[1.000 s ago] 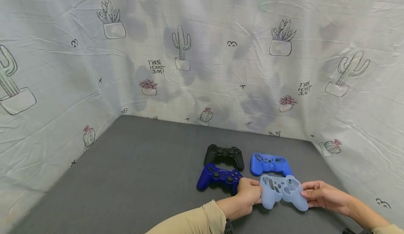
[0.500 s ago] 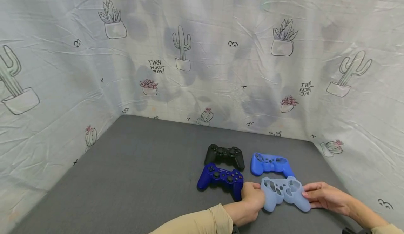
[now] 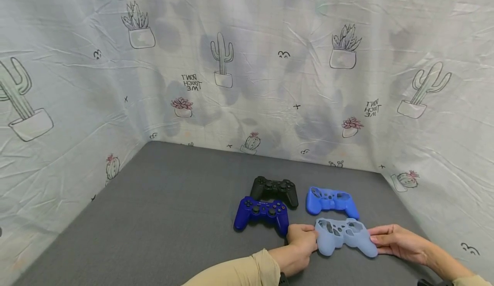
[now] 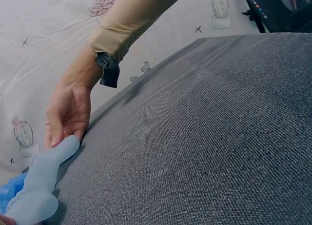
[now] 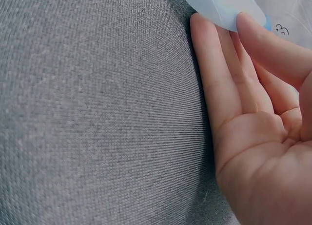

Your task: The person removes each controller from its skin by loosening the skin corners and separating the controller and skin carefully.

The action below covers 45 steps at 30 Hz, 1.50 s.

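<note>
A pale blue, see-through silicone controller cover lies between my two hands, low over the grey table. My left hand pinches its left side; in the left wrist view only a bit of that hand shows at the bottom corner. On the other side, my right hand holds the cover's right grip between thumb and fingers. The right wrist view shows the thumb on the cover's rounded end. Close beside my left hand sits a dark blue game controller.
A black game controller lies just behind the dark blue one. Behind the pale cover is a bright blue controller cover. The grey table meets a cactus-print curtain at the back and sides.
The dark blue controller has shifted left and slightly back, away from my left hand. The pale cover tilts a little differently, with both hands still holding it.
</note>
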Each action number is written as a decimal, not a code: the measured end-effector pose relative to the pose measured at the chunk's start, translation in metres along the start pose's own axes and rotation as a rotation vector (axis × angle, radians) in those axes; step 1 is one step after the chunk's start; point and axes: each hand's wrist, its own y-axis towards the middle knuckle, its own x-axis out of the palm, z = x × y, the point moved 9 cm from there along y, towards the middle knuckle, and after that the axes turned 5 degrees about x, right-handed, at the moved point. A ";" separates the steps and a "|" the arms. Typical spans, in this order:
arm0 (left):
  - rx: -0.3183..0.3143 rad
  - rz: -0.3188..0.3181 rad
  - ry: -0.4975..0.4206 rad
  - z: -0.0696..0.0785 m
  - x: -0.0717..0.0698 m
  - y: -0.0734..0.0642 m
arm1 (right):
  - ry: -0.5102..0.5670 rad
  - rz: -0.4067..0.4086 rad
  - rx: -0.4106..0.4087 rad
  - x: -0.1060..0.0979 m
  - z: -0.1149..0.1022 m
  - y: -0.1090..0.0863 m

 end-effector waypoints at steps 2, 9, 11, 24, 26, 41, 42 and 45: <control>-0.005 -0.008 0.006 0.000 0.001 0.000 | -0.002 0.012 -0.002 -0.001 0.000 0.000; 0.041 -0.007 0.030 0.004 0.000 0.001 | -0.056 0.063 -0.016 -0.005 -0.001 -0.002; 0.073 -0.002 0.045 0.007 -0.001 0.000 | -0.070 0.076 -0.018 -0.005 -0.001 -0.003; 0.061 -0.147 0.095 0.021 -0.008 -0.004 | -0.030 0.123 -0.051 -0.013 -0.008 -0.012; 0.044 -0.189 0.057 0.022 -0.010 -0.003 | -0.016 0.159 -0.069 -0.014 -0.012 -0.013; -0.021 -0.479 -0.190 0.053 -0.037 -0.007 | 0.187 0.248 -0.258 0.019 -0.041 -0.009; -0.011 -0.496 -0.176 0.056 -0.042 -0.007 | 0.201 0.220 -0.273 0.024 -0.044 -0.007; 0.029 -0.546 -0.116 0.064 -0.058 -0.006 | 0.223 0.167 -0.340 0.040 -0.054 -0.001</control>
